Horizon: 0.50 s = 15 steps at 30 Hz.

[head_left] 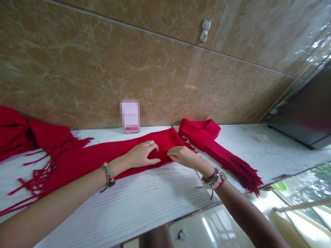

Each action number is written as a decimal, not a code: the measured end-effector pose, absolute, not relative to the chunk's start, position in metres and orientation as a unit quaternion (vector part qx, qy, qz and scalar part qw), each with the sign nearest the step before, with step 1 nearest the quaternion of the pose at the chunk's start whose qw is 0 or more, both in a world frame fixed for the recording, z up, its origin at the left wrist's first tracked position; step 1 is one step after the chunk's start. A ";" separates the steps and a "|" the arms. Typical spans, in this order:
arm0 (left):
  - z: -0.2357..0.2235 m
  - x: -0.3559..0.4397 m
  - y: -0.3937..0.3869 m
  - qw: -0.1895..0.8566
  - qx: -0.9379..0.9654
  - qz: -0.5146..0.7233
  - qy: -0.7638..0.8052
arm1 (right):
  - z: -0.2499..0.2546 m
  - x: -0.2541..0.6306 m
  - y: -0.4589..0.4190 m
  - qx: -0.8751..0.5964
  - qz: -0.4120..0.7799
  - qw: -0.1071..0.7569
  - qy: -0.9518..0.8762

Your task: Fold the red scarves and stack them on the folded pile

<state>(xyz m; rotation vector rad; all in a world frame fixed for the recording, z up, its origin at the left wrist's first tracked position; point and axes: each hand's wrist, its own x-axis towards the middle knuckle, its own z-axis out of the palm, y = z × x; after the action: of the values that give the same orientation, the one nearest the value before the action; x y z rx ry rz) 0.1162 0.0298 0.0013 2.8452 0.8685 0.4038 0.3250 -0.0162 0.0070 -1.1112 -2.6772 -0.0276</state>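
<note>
A long red scarf [89,160] with fringed ends lies stretched flat along the white tabletop. My left hand [142,154] rests over it, thumb and fingers apart and curved, nothing held between them. Close by on the right, my right hand [182,155] is above the scarf near its right end, its fingertips pressed together in a pinch. Whatever is between those fingertips, if anything, is too small to make out. To the right is a folded red scarf [207,141], its fringe spreading toward the table's front edge. More bunched red cloth [12,132] lies at the far left.
A phone [130,115], its screen blurred out, leans upright against the brown marbled wall [103,69]. A white cat-shaped hook [205,30] is fixed to the wall. A dark grey appliance [305,106] stands at the right. Below the table edge, a tiled floor [207,230] shows.
</note>
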 end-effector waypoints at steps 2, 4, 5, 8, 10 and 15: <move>-0.001 0.111 0.015 0.045 0.944 0.104 0.309 | 0.006 0.326 -0.015 -0.391 -0.004 0.140 -0.910; -0.003 0.109 0.007 0.017 0.942 0.075 0.327 | 0.006 0.326 -0.013 -0.399 -0.003 0.154 -0.904; -0.004 0.109 0.005 0.007 0.940 0.064 0.334 | 0.005 0.327 -0.013 -0.401 -0.002 0.158 -0.902; -0.009 0.111 0.003 -0.013 0.935 0.051 0.350 | 0.003 0.327 -0.013 -0.405 0.005 0.165 -0.899; -0.012 0.113 0.002 -0.025 0.932 0.055 0.358 | 0.002 0.326 -0.014 -0.408 0.012 0.171 -0.897; -0.021 0.120 -0.003 -0.058 0.928 0.050 0.365 | 0.000 0.326 -0.014 -0.419 0.025 0.187 -0.888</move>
<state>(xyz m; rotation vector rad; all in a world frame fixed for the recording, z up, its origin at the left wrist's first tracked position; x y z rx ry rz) 0.1197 -0.0027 -0.0214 3.0276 1.1893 0.1638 0.3262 -0.0144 -0.0002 -1.1792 -2.5003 0.0716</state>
